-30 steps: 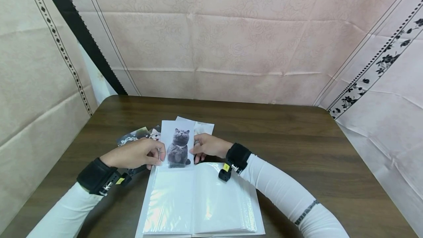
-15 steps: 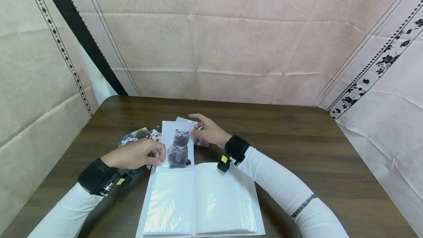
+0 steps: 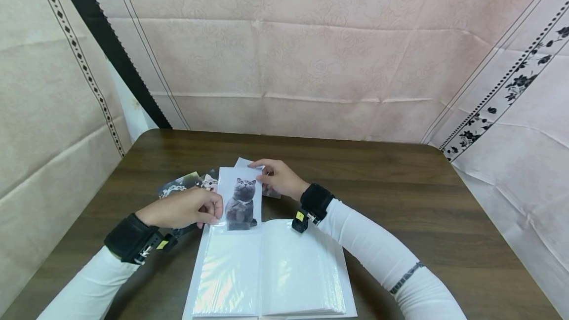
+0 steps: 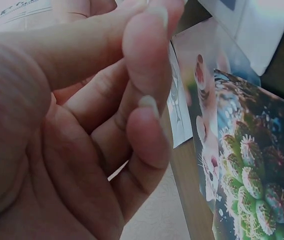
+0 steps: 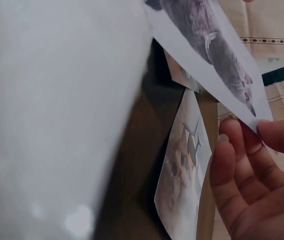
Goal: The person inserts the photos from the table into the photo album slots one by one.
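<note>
White sleeves (image 3: 378,246), black wristbands (image 3: 317,201)

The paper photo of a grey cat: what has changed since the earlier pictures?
The right hand moved up along the photo and pinches its upper right corner. The photo slid slightly down in the head view. The left hand and open white plastic-sleeved album stayed put.

I face a brown wood-grain worktop (image 3: 382,181); beyond its far edge hangs creased pale-pink cloth (image 3: 311,63), with a black floral border (image 3: 521,81) on the right.
</note>
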Available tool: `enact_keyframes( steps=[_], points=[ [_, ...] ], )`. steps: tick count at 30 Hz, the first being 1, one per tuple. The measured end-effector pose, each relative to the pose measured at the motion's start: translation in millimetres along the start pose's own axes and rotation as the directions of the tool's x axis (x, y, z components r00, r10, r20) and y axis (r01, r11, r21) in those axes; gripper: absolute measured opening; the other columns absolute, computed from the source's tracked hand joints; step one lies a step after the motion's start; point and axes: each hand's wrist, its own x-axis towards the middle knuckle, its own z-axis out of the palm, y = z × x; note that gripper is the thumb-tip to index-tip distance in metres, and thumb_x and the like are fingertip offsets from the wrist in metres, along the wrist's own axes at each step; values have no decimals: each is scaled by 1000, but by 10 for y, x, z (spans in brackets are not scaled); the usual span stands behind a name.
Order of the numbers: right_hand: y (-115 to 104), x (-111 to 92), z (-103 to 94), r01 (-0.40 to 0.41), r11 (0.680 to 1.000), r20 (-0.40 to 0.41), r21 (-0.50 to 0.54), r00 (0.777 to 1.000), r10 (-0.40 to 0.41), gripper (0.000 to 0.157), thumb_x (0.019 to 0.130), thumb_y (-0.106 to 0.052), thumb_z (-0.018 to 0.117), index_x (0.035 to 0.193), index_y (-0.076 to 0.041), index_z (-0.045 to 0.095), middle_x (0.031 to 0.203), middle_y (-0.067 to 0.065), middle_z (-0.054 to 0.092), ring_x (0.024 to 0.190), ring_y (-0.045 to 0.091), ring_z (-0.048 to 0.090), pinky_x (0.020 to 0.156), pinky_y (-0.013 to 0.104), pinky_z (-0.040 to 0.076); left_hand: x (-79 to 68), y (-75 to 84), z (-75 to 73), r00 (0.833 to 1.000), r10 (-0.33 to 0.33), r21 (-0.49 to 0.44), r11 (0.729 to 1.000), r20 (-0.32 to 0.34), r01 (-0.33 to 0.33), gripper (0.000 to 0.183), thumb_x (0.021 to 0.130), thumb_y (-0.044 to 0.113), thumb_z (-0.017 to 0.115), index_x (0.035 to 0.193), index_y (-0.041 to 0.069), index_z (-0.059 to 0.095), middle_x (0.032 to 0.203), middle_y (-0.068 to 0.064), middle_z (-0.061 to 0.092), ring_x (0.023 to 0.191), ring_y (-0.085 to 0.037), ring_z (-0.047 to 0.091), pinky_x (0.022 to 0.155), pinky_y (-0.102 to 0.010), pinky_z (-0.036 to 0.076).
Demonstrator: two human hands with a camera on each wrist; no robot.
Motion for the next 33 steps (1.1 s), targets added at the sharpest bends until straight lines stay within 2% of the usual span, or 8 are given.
enact_keyframes(
  steps=[9, 15, 22, 27, 33],
  points=[
    [31, -29, 2, -32, 999, 4, 28, 999, 32, 34, 93, -11, 60, 125, -24, 62, 89, 16, 55, 72, 29, 59, 59, 30, 50, 3, -9, 5, 1000, -3, 10, 1000, 2, 3, 8, 91, 22, 64, 93, 16, 61, 76, -3, 65, 65, -13, 58, 62, -31, 52],
    [49, -50, 25, -12, 1000, 16, 25, 1000, 11, 36, 93, -9, 59, 127, -22, 62, 85, 16, 55, 68, 26, 57, 58, 28, 48, 5, -7, 10, 1000, -3, 15, 1000, 3, 3, 6, 91, 23, 64, 92, 17, 61, 77, -1, 64, 66, -14, 59, 62, -31, 52],
    [60, -56, 37, 11, 1000, 23, 26, 1000, -11, 37, 94, -8, 58, 128, -23, 62, 87, 15, 55, 70, 26, 56, 62, 29, 50, 16, -20, 10, 1000, 2, 14, 1000, -2, -2, 10, 90, 25, 65, 91, 16, 61, 75, 0, 63, 66, -15, 59, 62, -31, 52],
    [39, -93, 53, 3, 1000, 33, 28, 999, -4, 38, 94, -7, 57, 129, -20, 61, 87, 16, 55, 70, 27, 57, 64, 31, 50, 20, -22, 16, 1000, 3, 18, 1000, 1, -3, 6, 90, 22, 65, 91, 19, 61, 75, 0, 62, 66, -12, 58, 62, -30, 52],
    [33, -127, 76, 11, 999, 50, 35, 999, -13, 38, 94, -6, 57, 130, -17, 60, 90, 23, 55, 73, 33, 59, 66, 37, 51, 0, -11, 18, 1000, 21, 12, 1000, 0, -21, 6, 89, 23, 65, 91, 20, 61, 74, 1, 62, 65, -11, 57, 61, -30, 51]
  ],
)
